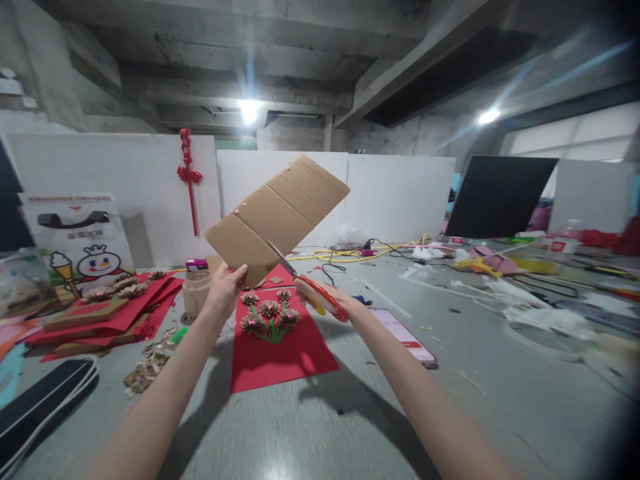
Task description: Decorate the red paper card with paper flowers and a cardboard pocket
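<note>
A brown sheet of corrugated cardboard (pixel 295 207) is raised and tilted over the table, its lower left corner pinched in my left hand (pixel 226 288). My right hand (pixel 314 293) is closed around the red and yellow handles of a pair of scissors (pixel 327 298). The scissor blades lie along a slit or crease running across the cardboard; how far they part is hard to see. Under my hands, red paper (pixel 287 357) lies flat, bearing several brown paper flowers (pixel 270 309) with green stems (pixel 275 331).
A glass jar (pixel 197 293) and stacked red paper and cardboard (pixel 100 317) are at left, before a cartoon-printed bag (pixel 80 230). A lit phone (pixel 403 337) lies right of the red paper. Cables (pixel 345 253) and scraps (pixel 540 313) spread toward the back and right.
</note>
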The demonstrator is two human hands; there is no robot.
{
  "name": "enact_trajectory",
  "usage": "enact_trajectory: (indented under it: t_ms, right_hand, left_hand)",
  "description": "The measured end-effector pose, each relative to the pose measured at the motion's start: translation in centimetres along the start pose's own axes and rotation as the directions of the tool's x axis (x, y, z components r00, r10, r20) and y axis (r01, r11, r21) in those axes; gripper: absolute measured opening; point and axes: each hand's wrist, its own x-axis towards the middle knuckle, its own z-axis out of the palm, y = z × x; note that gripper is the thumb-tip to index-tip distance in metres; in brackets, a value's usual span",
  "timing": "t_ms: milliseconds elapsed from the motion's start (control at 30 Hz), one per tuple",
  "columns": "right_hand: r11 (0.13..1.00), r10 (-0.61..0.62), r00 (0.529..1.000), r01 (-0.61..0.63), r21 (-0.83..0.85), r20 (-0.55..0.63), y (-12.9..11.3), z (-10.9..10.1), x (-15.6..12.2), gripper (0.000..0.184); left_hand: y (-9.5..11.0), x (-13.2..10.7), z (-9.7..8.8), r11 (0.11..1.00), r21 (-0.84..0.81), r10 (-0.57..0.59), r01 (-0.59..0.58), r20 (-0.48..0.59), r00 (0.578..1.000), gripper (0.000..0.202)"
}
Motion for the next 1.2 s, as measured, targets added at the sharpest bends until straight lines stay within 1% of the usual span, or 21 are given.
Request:
enact_trajectory:
  t_ms: [67, 100, 167, 300, 500, 667, 867, 967, 1133, 1200]
  right_hand:
    - [0.993, -0.061, 0.994, 0.070, -0.096, 0.095, 0.8, 0.2, 0.6, 0.043]
    - [0.985, -0.078, 0.991, 0.094, -0.145, 0.111, 1.0, 0.3, 0.9, 0.046]
    - [0.971, -0.092, 0.993, 0.106, -0.213, 0.074, 1.4, 0.5, 1.2, 0.047]
    - [0.960, -0.114, 0.993, 0.119, -0.254, 0.034, 1.8, 0.8, 1.6, 0.047]
    - [0.940, -0.075, 0.997, 0.079, -0.333, 0.023, 1.7, 0.8, 1.4, 0.047]
    - [0.928, -0.072, 0.995, 0.094, -0.361, 0.076, 1.4, 0.9, 1.0, 0.046]
    - [0.882, -0.099, 0.995, 0.103, -0.460, 0.033, 2.6, 1.3, 1.8, 0.047]
    - [0.879, -0.125, 0.992, 0.112, -0.463, 0.003, 3.1, 1.4, 2.1, 0.048]
    - [0.900, -0.073, 0.996, 0.044, -0.434, -0.050, 3.4, 1.5, 2.0, 0.049]
    - [0.897, -0.073, 0.996, 0.040, -0.439, -0.059, 3.5, 1.5, 2.0, 0.048]
  left_hand:
    - [0.1, 0.0, -0.1, 1.000, -0.005, -0.015, 0.015, -0.002, 1.000, 0.020]
    - [0.1, 0.0, -0.1, 1.000, -0.008, -0.025, 0.025, -0.002, 1.000, 0.021]
    - [0.2, 0.0, -0.1, 0.999, -0.010, -0.041, 0.041, 0.001, 0.999, 0.020]
    - [0.4, 0.0, -0.2, 0.999, -0.015, -0.046, 0.046, 0.012, 0.999, 0.020]
    - [0.5, -0.1, -0.4, 0.999, 0.003, -0.042, 0.042, 0.036, 0.998, 0.020]
    - [-0.1, 0.2, -0.8, 0.996, 0.088, -0.039, 0.031, 0.087, 0.995, 0.025]
    - [-0.3, 0.3, -0.8, 0.989, 0.143, -0.049, 0.037, 0.085, 0.995, 0.030]
    - [0.2, 0.0, -0.6, 0.988, 0.147, -0.058, 0.045, 0.089, 0.994, 0.029]
    - [0.7, -0.4, -0.2, 0.989, 0.138, -0.066, 0.054, 0.083, 0.994, 0.029]
    - [0.8, -0.4, -0.2, 0.989, 0.140, -0.066, 0.054, 0.085, 0.994, 0.028]
